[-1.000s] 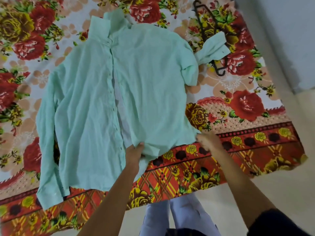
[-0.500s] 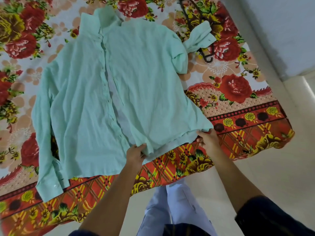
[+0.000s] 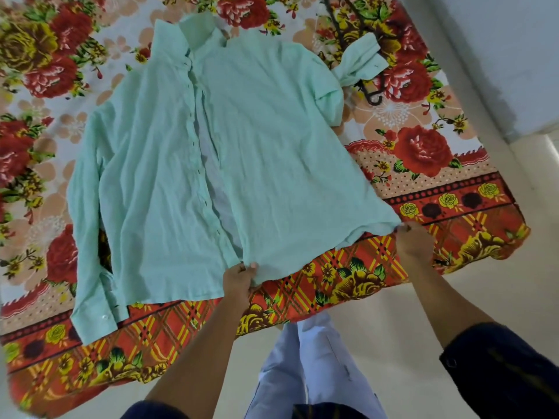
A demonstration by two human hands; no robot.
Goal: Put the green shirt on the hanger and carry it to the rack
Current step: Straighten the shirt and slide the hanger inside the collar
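Since the earlier frames the right front panel's hem got pulled out flatter and wider; the bunching near the bottom was mostly gone, and both hands sat further apart along the hem.

Left hand [image 3: 239, 276]: fingers closed in a tight pinch on the hem of the green shirt [image 3: 211, 164] at the lower end of the open placket. Knuckles up, palm down, forearm running straight up from the bottom of the view.

Right hand [image 3: 413, 241]: fingertips curled narrow onto the hem's right corner. It looked like a pinch, but the fingertips were tucked under the fabric edge, so the exact grip was hard to read. Wrist bent, forearm angled in from lower right, dark sleeve [image 3: 496, 370] pushed up past the elbow.

Shirt lay face up and unbuttoned on the floral bedsheet [image 3: 423, 182], collar away from the person, hem at the sheet's near border. Its long sleeve on the person's left lay straight down beside the body, cuff near the sheet's patterned edge. The other sleeve was folded up at the far right, cuff resting across the black hanger [image 3: 373, 93], which lay on the sheet mostly hidden under that cuff; only its hook end and part of the frame showed.

Person's light trousers [image 3: 314, 367] showed between the arms, above pale floor [image 3: 393, 322].
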